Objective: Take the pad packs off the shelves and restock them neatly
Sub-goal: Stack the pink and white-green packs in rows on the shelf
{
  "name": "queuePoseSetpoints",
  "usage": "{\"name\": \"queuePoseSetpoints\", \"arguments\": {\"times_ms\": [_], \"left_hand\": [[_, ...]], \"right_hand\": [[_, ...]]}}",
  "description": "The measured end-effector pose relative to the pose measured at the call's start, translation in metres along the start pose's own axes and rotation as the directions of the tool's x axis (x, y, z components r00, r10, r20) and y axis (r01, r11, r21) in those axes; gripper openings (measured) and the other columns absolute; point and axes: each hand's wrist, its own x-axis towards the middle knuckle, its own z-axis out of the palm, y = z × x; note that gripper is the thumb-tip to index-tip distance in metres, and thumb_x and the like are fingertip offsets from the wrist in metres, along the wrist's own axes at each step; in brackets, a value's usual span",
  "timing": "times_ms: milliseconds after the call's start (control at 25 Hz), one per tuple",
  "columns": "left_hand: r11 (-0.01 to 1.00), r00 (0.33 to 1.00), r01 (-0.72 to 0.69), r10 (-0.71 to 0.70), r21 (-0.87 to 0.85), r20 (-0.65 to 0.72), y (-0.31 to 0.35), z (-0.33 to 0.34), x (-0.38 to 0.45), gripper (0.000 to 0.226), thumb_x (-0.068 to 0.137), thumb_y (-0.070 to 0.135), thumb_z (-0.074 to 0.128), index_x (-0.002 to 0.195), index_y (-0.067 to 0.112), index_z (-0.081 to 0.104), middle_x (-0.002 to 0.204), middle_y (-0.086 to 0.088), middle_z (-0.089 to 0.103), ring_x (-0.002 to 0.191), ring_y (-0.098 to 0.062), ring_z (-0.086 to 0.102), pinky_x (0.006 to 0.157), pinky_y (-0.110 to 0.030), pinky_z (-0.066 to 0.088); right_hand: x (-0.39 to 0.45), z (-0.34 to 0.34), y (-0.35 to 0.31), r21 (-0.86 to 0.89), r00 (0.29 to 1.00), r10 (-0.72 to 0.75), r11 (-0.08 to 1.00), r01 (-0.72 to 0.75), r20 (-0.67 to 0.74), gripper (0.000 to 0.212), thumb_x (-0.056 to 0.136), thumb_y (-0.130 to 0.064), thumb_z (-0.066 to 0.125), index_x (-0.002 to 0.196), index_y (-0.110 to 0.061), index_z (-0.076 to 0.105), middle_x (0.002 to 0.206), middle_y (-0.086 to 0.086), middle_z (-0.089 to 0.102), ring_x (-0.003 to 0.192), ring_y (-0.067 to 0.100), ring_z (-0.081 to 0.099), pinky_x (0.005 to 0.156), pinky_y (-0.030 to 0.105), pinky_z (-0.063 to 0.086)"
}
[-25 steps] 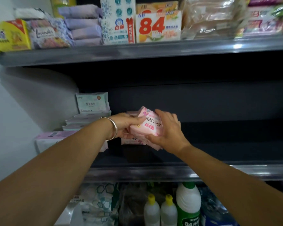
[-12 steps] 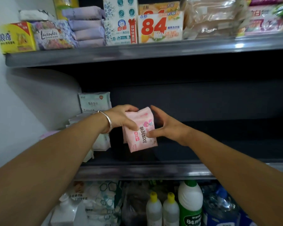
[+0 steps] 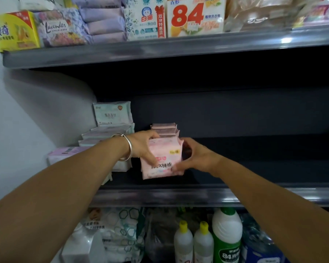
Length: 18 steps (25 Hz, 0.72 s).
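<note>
- Pink pad pack (image 3: 162, 160) is gripped upright on middle shelf (image 3: 178, 194) by left hand (image 3: 143, 147) and right hand (image 3: 195, 158).
- More pink packs (image 3: 164, 129) are stacked just behind.

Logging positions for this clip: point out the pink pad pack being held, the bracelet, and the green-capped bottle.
pink pad pack (image 3: 162, 164): head view, middle of its printed front.
bracelet (image 3: 129, 149): head view, band on the left wrist.
green-capped bottle (image 3: 227, 232): head view, white shoulder below the cap.

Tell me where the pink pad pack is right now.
The pink pad pack stands on the middle shelf, left of centre, held between the left hand and right hand, just in front of more pink packs.
</note>
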Motion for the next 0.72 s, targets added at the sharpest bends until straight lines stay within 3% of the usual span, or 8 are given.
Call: {"name": "queuePoseSetpoints", "arguments": {"times_ms": [80,160,280,400,560,720], "left_hand": [[0.994,1.0,-0.017,0.014,0.108,0.023,0.0,0.001,0.005,0.079,0.06,0.013,0.086,0.124,0.028,0.043,0.107,0.004,0.056,0.098,-0.015,0.056,0.074,-0.023,0.049],[0.971,0.999,-0.035,0.042,0.235,-0.028,-0.004,0.004,0.01,0.089,0.059,0.018,0.085,0.133,0.03,0.037,0.122,0.001,0.046,0.114,-0.019,0.047,0.091,-0.03,0.046],[0.933,0.984,0.009,0.055,0.36,-0.167,-0.019,0.01,0.012,0.098,0.063,0.03,0.083,0.141,0.025,0.025,0.135,-0.002,0.03,0.127,-0.022,0.029,0.108,-0.037,0.033],[0.935,0.958,0.049,0.056,0.35,-0.283,-0.036,0.015,0.012,0.079,0.065,0.033,0.082,0.129,0.021,0.037,0.128,-0.001,0.034,0.121,-0.02,0.033,0.104,-0.037,0.035],[0.955,0.963,0.028,0.053,0.296,-0.265,-0.047,0.019,0.007,0.053,0.067,0.033,0.079,0.105,0.024,0.043,0.113,0.003,0.039,0.11,-0.018,0.042,0.097,-0.043,0.041],[0.946,0.924,0.022,0.104,0.324,-0.367,-0.04,0.029,-0.012,0.055,0.07,0.031,0.077,0.113,0.021,0.044,0.119,0.001,0.034,0.112,-0.017,0.04,0.099,-0.041,0.038]], "right_hand": [[0.007,0.01,0.002,-0.04,1.0,-0.014,0.999,0.014,-0.016,0.098,0.061,-0.009,0.085,0.14,-0.026,0.032,0.113,-0.004,0.059,0.102,0.011,0.059,0.088,0.026,0.052],[0.016,0.02,0.004,-0.008,0.993,-0.031,1.0,0.03,-0.112,0.088,0.061,-0.004,0.084,0.135,-0.022,0.038,0.108,-0.004,0.06,0.095,0.008,0.06,0.077,0.02,0.053],[0.032,0.028,0.012,-0.009,0.982,0.018,1.0,-0.02,-0.186,0.093,0.063,-0.005,0.084,0.14,-0.021,0.034,0.119,0.002,0.058,0.106,0.016,0.059,0.092,0.03,0.052],[0.045,0.032,0.016,-0.07,0.981,0.039,0.996,-0.053,-0.193,0.107,0.064,-0.009,0.085,0.149,-0.024,0.021,0.13,0.004,0.053,0.116,0.02,0.055,0.103,0.034,0.045],[0.047,0.034,0.016,-0.062,0.976,0.065,0.995,-0.079,-0.206,0.107,0.065,-0.01,0.084,0.149,-0.026,0.02,0.129,0.003,0.054,0.117,0.019,0.054,0.102,0.033,0.045],[0.03,0.04,0.012,-0.306,0.947,-0.051,0.951,-0.051,-0.317,0.108,0.067,-0.026,0.082,0.15,-0.026,0.012,0.144,0.005,0.031,0.133,0.026,0.029,0.112,0.042,0.029]]}}
